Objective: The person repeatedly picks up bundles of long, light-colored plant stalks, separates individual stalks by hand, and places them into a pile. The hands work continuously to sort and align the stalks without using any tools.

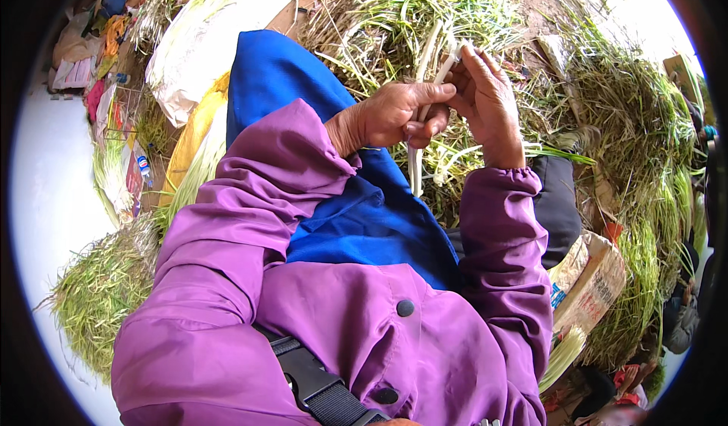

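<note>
Pale whitish plant stalks [425, 64] pass through my left hand [398, 113], whose thumb and fingers are closed around them; their lower ends hang below it. My right hand [483, 93] is just to the right, its thumb and fingertips at the upper part of one pale stalk [449, 64]. The two hands nearly touch. Beneath and behind them lies a heap of green and yellowish cut leaves and stems [381, 45]. A blue cloth [364, 215] covers my lap.
Long pale-green stalks [199, 158] lie at the left beside a yellow sack [190, 136] and a white sheet [187, 50]. A leafy pile [108, 295] stands lower left. More leaves [620, 96] are heaped at right, near a printed sack [591, 284]. Part of another person [631, 375] shows lower right.
</note>
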Motion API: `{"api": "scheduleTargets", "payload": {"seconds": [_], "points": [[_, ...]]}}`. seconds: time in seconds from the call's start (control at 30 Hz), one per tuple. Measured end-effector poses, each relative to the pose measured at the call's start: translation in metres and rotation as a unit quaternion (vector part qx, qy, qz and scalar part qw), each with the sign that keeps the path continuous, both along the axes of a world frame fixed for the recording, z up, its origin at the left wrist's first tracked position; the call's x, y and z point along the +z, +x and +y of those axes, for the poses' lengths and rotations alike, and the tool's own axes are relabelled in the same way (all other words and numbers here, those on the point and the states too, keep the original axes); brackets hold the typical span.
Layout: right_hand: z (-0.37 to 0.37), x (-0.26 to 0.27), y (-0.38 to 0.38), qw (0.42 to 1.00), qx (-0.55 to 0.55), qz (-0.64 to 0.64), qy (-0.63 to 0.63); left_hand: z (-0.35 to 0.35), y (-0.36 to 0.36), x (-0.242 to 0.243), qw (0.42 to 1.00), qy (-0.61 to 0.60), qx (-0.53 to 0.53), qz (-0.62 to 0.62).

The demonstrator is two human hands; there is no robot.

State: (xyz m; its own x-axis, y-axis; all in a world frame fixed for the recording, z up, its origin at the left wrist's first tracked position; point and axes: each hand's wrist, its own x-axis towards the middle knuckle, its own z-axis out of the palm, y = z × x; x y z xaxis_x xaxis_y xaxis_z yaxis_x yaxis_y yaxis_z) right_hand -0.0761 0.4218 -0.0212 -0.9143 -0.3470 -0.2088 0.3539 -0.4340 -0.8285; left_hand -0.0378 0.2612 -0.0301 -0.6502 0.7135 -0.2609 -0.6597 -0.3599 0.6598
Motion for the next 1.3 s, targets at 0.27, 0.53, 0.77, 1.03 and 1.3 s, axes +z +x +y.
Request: {"api": "scheduleTargets", "payload": {"seconds": [0.27,0.53,0.77,1.03,1.3], "points": [[-0.007,-0.046,-0.027,0.965,-0.081,0.150,0.199,-0.016,0.006,-0.004,0.996,0.068,0.013,-0.058],[0.019,-0.182,-0.055,0.768,0.198,0.047,0.608,-0.100,-0.027,0.039,0.963,0.184,0.191,0.036],[-0.041,-0.219,-0.125,0.754,0.061,0.182,0.628,-0.087,-0.041,0.021,0.974,-0.010,0.215,-0.066],[-0.076,-0.272,-0.142,0.693,0.046,0.041,0.718,-0.084,-0.052,0.010,0.956,-0.151,0.241,-0.065],[0.054,-0.235,-0.150,0.940,-0.128,-0.040,0.313,-0.086,-0.048,0.009,0.955,-0.166,0.242,-0.052]]}}
